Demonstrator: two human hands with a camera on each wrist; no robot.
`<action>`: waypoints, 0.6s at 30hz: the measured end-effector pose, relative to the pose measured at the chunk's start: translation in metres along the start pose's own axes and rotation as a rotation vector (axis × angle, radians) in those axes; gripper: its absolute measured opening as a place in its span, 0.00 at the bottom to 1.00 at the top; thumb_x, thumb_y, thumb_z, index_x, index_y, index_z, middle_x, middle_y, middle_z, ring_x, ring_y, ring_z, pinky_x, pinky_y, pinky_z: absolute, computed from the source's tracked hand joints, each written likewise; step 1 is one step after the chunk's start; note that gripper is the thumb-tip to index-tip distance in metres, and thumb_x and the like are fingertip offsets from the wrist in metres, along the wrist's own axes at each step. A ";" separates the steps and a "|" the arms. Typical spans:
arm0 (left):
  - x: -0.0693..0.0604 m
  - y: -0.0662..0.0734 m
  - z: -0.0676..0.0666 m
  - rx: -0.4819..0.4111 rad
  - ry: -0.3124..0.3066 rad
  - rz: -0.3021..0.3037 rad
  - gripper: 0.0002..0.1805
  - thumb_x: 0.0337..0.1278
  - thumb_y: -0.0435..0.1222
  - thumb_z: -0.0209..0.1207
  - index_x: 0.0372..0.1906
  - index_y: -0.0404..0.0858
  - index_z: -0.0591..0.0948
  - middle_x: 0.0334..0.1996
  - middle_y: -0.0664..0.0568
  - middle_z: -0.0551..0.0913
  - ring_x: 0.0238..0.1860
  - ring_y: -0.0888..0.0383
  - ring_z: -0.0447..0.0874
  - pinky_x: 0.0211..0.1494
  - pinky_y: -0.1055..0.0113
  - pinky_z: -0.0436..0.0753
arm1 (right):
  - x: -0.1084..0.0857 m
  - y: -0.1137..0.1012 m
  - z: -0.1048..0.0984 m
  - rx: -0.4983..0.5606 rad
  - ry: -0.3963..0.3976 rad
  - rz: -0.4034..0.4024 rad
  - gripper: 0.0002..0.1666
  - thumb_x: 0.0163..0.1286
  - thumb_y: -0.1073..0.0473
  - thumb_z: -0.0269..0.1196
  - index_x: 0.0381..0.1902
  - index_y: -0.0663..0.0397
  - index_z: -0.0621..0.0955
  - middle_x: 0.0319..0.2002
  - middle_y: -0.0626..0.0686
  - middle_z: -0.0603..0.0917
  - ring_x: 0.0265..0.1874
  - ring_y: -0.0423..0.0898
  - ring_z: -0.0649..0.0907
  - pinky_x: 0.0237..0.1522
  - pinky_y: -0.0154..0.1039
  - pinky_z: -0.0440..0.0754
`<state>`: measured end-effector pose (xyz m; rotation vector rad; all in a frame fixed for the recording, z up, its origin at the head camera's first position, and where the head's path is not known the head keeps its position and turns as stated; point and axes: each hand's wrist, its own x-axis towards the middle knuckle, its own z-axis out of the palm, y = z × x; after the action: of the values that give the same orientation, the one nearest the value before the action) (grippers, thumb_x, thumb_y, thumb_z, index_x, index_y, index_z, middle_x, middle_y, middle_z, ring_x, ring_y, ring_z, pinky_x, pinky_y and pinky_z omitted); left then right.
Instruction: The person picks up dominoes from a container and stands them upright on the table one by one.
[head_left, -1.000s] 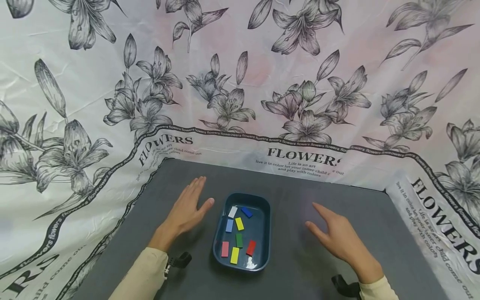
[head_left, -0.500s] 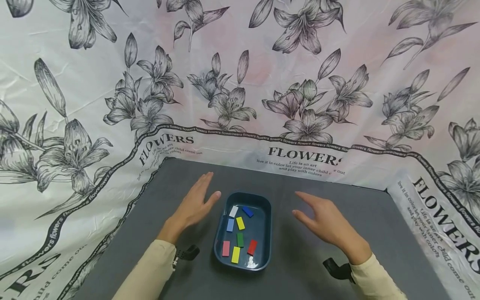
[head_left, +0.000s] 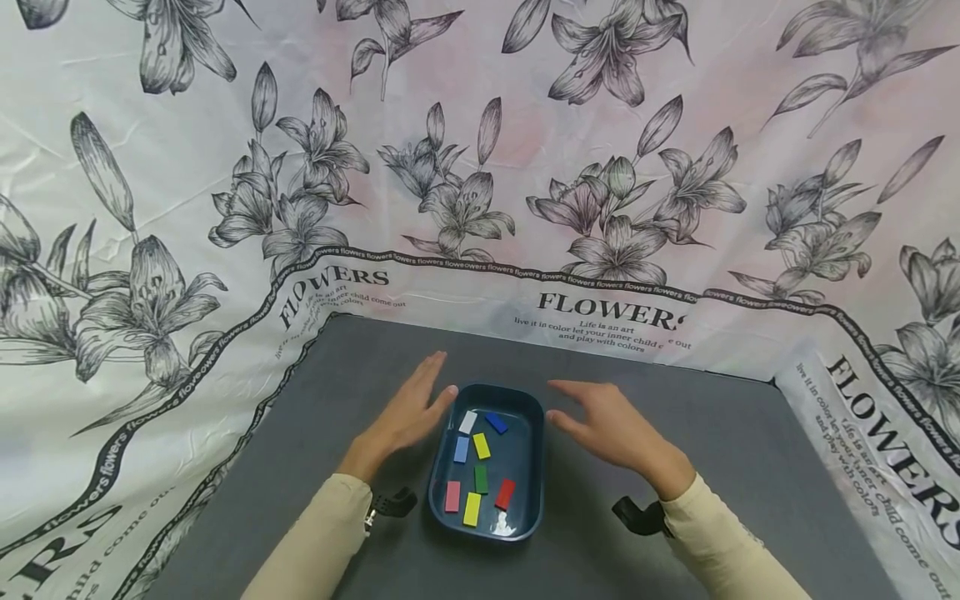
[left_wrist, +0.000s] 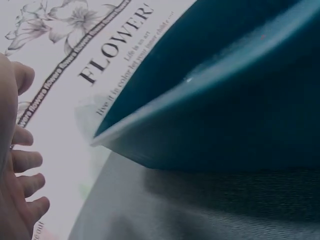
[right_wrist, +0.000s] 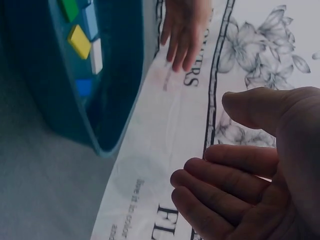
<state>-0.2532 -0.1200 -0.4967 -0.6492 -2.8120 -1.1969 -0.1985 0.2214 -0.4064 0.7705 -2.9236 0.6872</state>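
Observation:
A dark blue rectangular tray sits on the table with several small coloured blocks lying flat in it. Among them are a white block, a dark blue block, a green block, a red block and a pink block. My left hand is held beside the tray's far left side, fingers extended and thumb apart, holding nothing. Across from it, my right hand hovers near the far right rim, fingers relaxed and holding nothing. In the left wrist view the tray wall looms close.
A dark grey tabletop lies under the tray. White cloth printed with black flowers and lettering hangs behind the table and along both sides. Each wrist wears a black camera mount, such as the right one.
Both hands have moved inward toward the tray, the left hand to the right and the right hand to the left. The blocks have stayed where they were in the tray.

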 end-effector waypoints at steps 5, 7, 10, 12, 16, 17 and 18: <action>0.000 -0.004 0.011 -0.019 -0.020 -0.022 0.42 0.86 0.53 0.48 0.91 0.40 0.51 0.90 0.42 0.50 0.90 0.38 0.46 0.88 0.35 0.51 | 0.012 -0.005 0.006 0.086 -0.077 0.031 0.33 0.82 0.48 0.65 0.76 0.60 0.79 0.72 0.61 0.84 0.68 0.61 0.85 0.66 0.62 0.83; 0.000 -0.006 0.015 -0.039 -0.030 -0.034 0.41 0.86 0.52 0.48 0.90 0.40 0.52 0.90 0.41 0.52 0.90 0.38 0.47 0.87 0.35 0.51 | 0.016 -0.006 0.009 0.124 -0.100 0.039 0.33 0.82 0.48 0.65 0.75 0.60 0.79 0.71 0.61 0.84 0.68 0.61 0.86 0.67 0.62 0.83; -0.001 -0.008 0.020 -0.081 -0.045 -0.052 0.40 0.87 0.51 0.48 0.90 0.40 0.54 0.89 0.41 0.54 0.89 0.38 0.51 0.87 0.36 0.53 | 0.024 -0.008 0.016 0.174 -0.125 0.039 0.32 0.82 0.47 0.64 0.74 0.61 0.80 0.69 0.62 0.85 0.66 0.60 0.87 0.65 0.60 0.85; -0.002 -0.009 0.024 -0.099 -0.056 -0.062 0.39 0.87 0.50 0.48 0.90 0.39 0.55 0.89 0.40 0.56 0.88 0.38 0.53 0.87 0.37 0.55 | 0.028 -0.008 0.021 0.209 -0.137 0.050 0.32 0.82 0.48 0.64 0.73 0.62 0.81 0.68 0.63 0.86 0.64 0.58 0.88 0.63 0.59 0.86; -0.004 -0.011 0.031 -0.122 -0.078 -0.077 0.38 0.87 0.49 0.48 0.89 0.39 0.56 0.88 0.40 0.58 0.87 0.37 0.56 0.86 0.37 0.57 | 0.037 -0.010 0.030 0.272 -0.162 0.081 0.31 0.82 0.48 0.64 0.72 0.64 0.82 0.66 0.63 0.87 0.61 0.56 0.90 0.61 0.56 0.88; -0.004 -0.011 0.033 -0.123 -0.089 -0.083 0.38 0.87 0.50 0.48 0.89 0.39 0.56 0.88 0.40 0.58 0.87 0.38 0.56 0.87 0.38 0.58 | 0.039 -0.011 0.033 0.290 -0.167 0.095 0.31 0.82 0.48 0.64 0.71 0.64 0.82 0.66 0.62 0.88 0.62 0.56 0.89 0.61 0.56 0.88; -0.005 -0.011 0.034 -0.126 -0.098 -0.090 0.38 0.87 0.50 0.48 0.89 0.39 0.56 0.88 0.40 0.58 0.87 0.38 0.57 0.86 0.38 0.58 | 0.040 -0.012 0.035 0.305 -0.172 0.109 0.31 0.81 0.48 0.64 0.71 0.64 0.82 0.65 0.62 0.88 0.62 0.56 0.89 0.61 0.56 0.88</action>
<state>-0.2484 -0.1050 -0.5296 -0.6098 -2.8924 -1.4049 -0.2258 0.1787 -0.4270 0.7279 -3.0742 1.1518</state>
